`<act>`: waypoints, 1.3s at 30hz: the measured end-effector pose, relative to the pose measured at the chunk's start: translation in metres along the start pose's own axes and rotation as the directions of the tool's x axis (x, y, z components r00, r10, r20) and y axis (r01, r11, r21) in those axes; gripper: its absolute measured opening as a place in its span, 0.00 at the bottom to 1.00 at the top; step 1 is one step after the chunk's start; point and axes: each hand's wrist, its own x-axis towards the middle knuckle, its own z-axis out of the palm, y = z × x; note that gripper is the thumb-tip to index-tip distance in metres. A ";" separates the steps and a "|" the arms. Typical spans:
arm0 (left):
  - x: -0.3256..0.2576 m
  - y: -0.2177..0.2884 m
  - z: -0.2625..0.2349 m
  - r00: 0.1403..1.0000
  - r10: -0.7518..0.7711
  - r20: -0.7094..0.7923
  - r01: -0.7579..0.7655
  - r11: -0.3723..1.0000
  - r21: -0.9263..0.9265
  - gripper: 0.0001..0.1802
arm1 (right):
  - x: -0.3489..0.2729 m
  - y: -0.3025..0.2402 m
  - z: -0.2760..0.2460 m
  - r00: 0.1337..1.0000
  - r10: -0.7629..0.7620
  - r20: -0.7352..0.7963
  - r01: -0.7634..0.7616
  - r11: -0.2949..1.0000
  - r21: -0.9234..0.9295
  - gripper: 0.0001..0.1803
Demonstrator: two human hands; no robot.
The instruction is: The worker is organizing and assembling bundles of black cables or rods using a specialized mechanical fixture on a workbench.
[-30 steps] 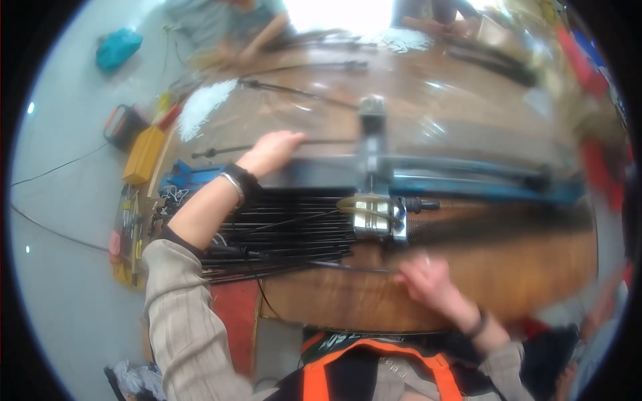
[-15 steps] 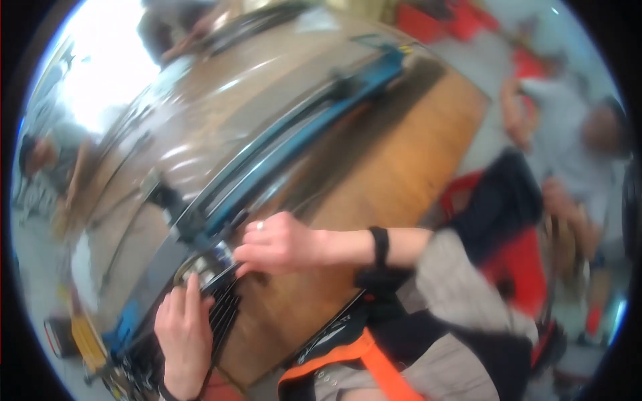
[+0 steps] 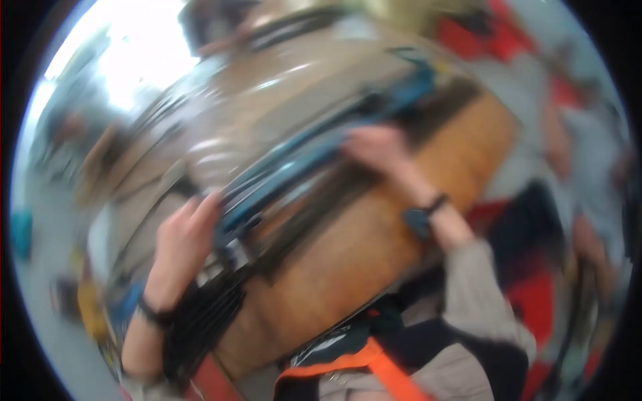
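Observation:
A long blue tool with metal rails (image 3: 284,175) lies diagonally across the bench, blurred by motion; its kind is not clear. My left hand (image 3: 186,235) is at its near-left end, fingers curled together beside a dark upright part (image 3: 175,186). What those fingers hold is hidden. Farther along, on the right, my right hand (image 3: 380,148) is closed at the blue length of the tool; whether it grips the rail or something small does not show. Below my left hand, at the tool's near end, are a small shiny metal piece (image 3: 235,254) and a bundle of thin black strips (image 3: 204,321).
The brown wooden bench top (image 3: 348,267) runs under the tool, with a clear glossy sheet (image 3: 221,134) beyond it. Blurred people work at the far side and left; another person (image 3: 588,154) is at the right. A yellow object (image 3: 88,301) is low on the left.
My right hand has moved up and right along the tool, away from its near end. My left hand has risen from the metal piece to beside the rails. The whole view has shifted.

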 end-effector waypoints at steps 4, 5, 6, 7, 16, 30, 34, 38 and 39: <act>0.027 0.010 0.011 0.993 0.019 0.118 -0.026 0.998 0.054 0.14 | 0.009 -0.045 -0.021 0.992 -0.117 0.039 0.112 0.988 0.110 0.12; 0.033 0.014 0.006 0.982 0.004 0.191 -0.007 1.000 0.014 0.14 | 0.016 -0.050 -0.021 0.946 -0.311 0.093 0.303 0.949 0.092 0.16; 0.025 0.008 -0.001 0.979 -0.042 0.197 0.035 0.999 0.041 0.14 | 0.013 -0.029 -0.008 0.936 -0.341 0.082 0.329 0.935 0.131 0.16; 0.024 0.004 -0.002 0.987 -0.024 0.159 0.015 0.998 0.058 0.12 | 0.006 -0.002 0.000 0.981 -0.193 0.009 0.192 0.980 0.045 0.20; -0.027 -0.029 -0.009 1.000 -0.020 0.014 0.022 0.992 -0.124 0.08 | 0.045 -0.122 0.004 0.997 0.027 -0.071 0.016 0.837 0.546 0.14; -0.104 -0.005 -0.051 0.984 -0.157 0.081 0.162 0.986 -0.048 0.17 | 0.025 -0.184 0.038 0.957 -0.206 -0.204 0.279 0.844 0.458 0.12; -0.123 -0.017 -0.050 0.971 -0.239 -0.007 0.239 0.971 0.014 0.17 | 0.014 -0.157 0.053 0.954 -0.222 -0.203 0.284 0.887 0.363 0.16; -0.112 -0.002 -0.032 0.979 -0.176 0.108 0.192 0.968 -0.160 0.17 | 0.020 -0.189 0.040 0.906 -0.302 -0.298 0.382 0.887 0.261 0.17; -0.114 -0.009 -0.036 0.980 -0.198 0.030 0.200 0.972 -0.126 0.16 | 0.027 -0.195 0.041 0.865 -0.361 -0.348 0.449 0.867 0.217 0.16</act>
